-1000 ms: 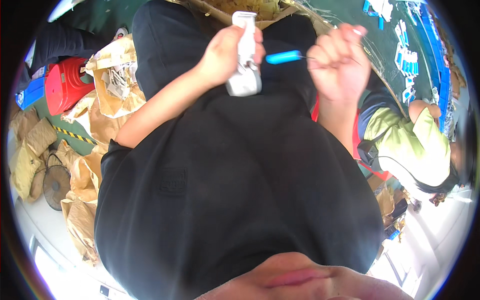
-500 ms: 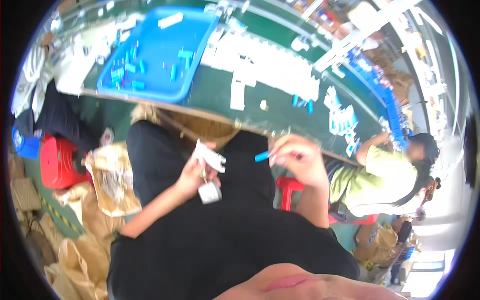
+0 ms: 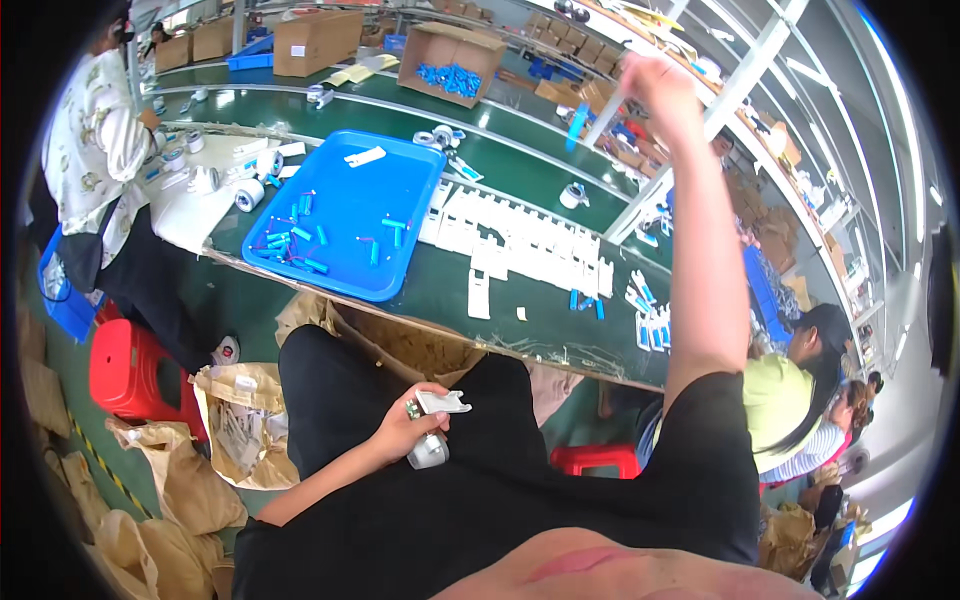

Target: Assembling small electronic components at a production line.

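Note:
My left hand [image 3: 405, 432], above my lap, is closed round a white plastic housing [image 3: 443, 402]. A small green circuit board [image 3: 412, 409] shows beside the fingers, and a rounded whitish part [image 3: 429, 452] hangs below them. My right arm reaches far out over the bench, with my right hand [image 3: 660, 88] raised and its fingers blurred. A blue cylindrical battery [image 3: 577, 126] is in the air just left of and below those fingers, visibly apart from them. Whether a wire links it to the hand I cannot make out.
A blue tray [image 3: 345, 200] with several wired blue batteries stands on the green bench. White housings [image 3: 525, 240] lie in rows right of it. Behind is a cardboard box [image 3: 480, 60] of blue batteries. People [image 3: 785, 400] work at right and left; a red stool [image 3: 130, 370] stands left.
My right hand has swung up and forward from above my lap, and the battery has gone from its fingertips to the air beside it. My left hand keeps the housing. The view has tilted upward.

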The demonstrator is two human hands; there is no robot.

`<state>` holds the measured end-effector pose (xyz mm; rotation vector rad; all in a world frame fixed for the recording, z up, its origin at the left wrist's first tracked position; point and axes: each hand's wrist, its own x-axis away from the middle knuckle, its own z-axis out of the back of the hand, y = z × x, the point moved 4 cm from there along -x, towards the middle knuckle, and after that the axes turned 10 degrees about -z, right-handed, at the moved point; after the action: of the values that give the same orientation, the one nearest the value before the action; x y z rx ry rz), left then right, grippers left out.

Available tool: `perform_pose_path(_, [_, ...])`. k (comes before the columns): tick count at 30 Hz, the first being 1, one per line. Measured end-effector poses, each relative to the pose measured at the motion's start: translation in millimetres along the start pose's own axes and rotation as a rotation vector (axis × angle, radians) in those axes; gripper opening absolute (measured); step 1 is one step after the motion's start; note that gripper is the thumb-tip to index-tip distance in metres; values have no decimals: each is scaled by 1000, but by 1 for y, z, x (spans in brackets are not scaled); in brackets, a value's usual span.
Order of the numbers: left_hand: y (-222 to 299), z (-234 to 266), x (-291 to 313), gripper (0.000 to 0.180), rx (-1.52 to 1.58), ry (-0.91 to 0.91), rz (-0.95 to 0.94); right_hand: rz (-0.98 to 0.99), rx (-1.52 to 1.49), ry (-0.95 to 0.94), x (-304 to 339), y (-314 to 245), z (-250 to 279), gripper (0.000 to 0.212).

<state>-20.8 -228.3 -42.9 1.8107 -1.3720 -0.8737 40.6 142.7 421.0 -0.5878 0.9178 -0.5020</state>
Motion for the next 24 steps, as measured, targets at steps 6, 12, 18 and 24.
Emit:
perform_pose_path(6, [9,4,6,44,26,12,-74,58,-395,88,-86,-51,20,30])
perform_pose_path(12, [12,17,15,38,196,-80,-242,259,-38,-338,74,-17,-148,35])
perform_pose_path(18, [-7,31,12,15,84,123,-82,287,106,-579,188,10,-271,20])
perform_pose_path(24, [23,32,22,48,-47,199,-242,275,411,-737,187,70,-355,22])
